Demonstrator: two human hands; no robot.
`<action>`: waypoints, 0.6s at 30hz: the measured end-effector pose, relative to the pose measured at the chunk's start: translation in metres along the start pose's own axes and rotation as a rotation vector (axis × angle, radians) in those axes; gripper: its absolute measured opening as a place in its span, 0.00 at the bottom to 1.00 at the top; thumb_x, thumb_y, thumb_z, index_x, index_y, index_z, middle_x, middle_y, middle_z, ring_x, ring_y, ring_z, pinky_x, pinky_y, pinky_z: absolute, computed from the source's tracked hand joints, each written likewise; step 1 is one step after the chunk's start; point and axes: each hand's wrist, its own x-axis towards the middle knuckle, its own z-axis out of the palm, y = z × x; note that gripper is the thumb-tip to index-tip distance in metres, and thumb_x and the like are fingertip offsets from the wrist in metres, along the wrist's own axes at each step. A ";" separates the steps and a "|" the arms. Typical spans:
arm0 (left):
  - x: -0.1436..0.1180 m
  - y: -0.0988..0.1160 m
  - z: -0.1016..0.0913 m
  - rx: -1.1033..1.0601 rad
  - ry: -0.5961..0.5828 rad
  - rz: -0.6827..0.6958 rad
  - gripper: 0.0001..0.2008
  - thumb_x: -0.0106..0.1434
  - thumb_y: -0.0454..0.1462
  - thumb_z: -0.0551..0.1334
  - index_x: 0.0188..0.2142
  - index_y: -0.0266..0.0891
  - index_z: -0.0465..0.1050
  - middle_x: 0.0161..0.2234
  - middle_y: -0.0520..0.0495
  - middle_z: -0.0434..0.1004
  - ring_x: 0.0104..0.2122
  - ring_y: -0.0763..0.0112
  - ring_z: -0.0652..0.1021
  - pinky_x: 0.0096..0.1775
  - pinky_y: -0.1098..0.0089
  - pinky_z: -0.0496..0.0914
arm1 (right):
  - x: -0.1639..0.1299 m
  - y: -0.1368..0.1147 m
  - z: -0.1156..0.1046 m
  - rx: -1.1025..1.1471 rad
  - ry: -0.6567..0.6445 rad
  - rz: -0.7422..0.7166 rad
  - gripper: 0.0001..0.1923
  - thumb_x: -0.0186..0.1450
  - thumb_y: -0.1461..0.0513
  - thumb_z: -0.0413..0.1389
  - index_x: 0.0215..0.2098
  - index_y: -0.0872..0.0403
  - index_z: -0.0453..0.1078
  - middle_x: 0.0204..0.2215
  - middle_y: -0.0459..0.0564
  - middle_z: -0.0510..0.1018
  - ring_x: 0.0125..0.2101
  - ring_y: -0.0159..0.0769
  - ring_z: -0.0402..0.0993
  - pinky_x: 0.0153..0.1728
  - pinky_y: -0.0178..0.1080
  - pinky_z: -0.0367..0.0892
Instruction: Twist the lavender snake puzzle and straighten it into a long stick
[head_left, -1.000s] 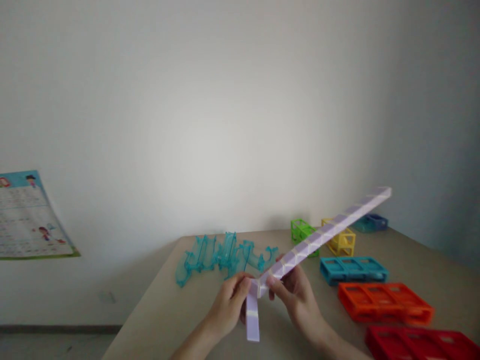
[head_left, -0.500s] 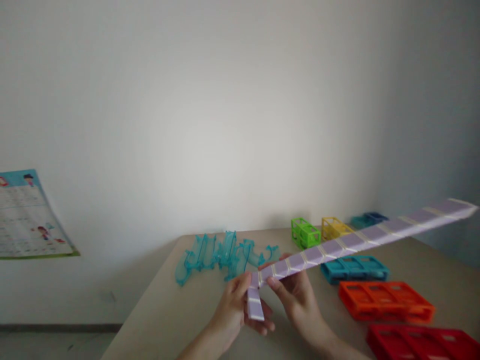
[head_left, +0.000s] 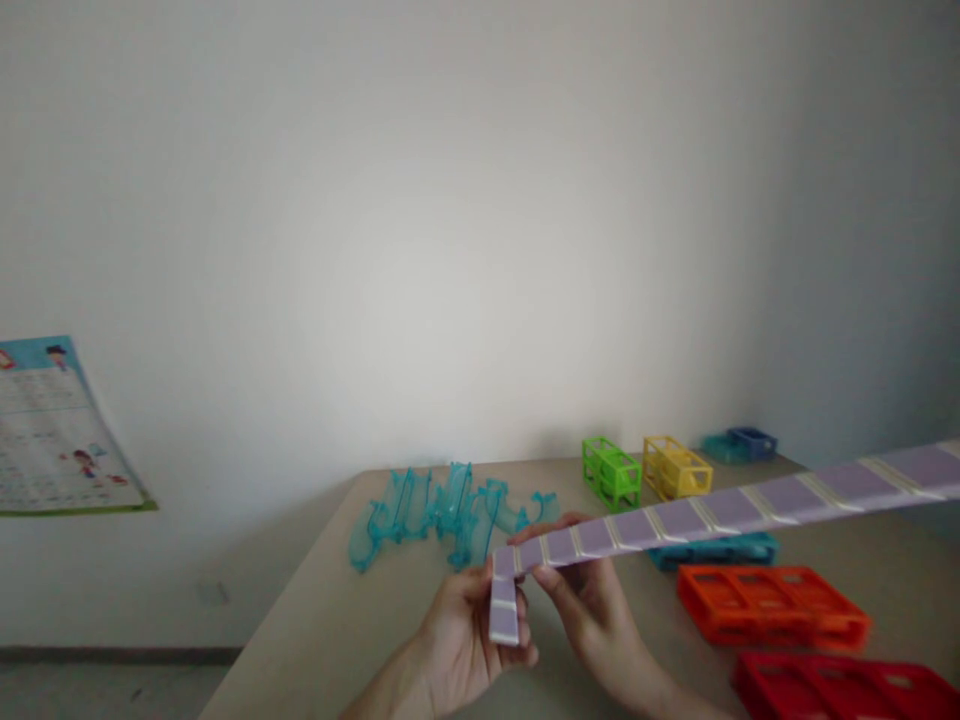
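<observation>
Since the earlier frame, our long strip [head_left: 720,508] has swung down and to the right, so it now lies almost level and runs off the right edge. At the bend, our left hand [head_left: 465,640] closes thumb and fingers on the short end piece, which hangs straight down. Our right hand [head_left: 592,600] pinches the first links just right of the corner, so it is the nearer hand to the long run. That run's long axis goes from the grip out to the right, above the table [head_left: 330,620]. Its links look like hard, smooth lilac blocks with pale seams. Beyond lie clear teal curved pieces [head_left: 442,510], then green [head_left: 611,472] and yellow [head_left: 675,466] open frames, and nearer right, orange [head_left: 772,605] and red [head_left: 847,690] ones.
</observation>
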 end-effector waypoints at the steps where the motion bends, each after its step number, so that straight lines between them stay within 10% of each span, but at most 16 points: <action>1: 0.000 0.001 -0.002 -0.010 -0.003 -0.032 0.13 0.62 0.36 0.55 0.36 0.25 0.73 0.24 0.43 0.77 0.21 0.67 0.78 0.28 0.64 0.74 | 0.000 -0.001 0.001 0.010 -0.023 -0.003 0.09 0.68 0.61 0.52 0.46 0.48 0.60 0.43 0.51 0.73 0.41 0.40 0.73 0.44 0.43 0.69; 18: -0.005 0.019 -0.022 -0.062 -0.354 -0.450 0.17 0.64 0.44 0.52 0.33 0.31 0.70 0.15 0.57 0.62 0.08 0.80 0.60 0.15 0.74 0.58 | 0.004 -0.010 -0.001 0.039 -0.085 0.031 0.10 0.68 0.58 0.52 0.46 0.47 0.57 0.40 0.50 0.73 0.41 0.40 0.71 0.42 0.43 0.67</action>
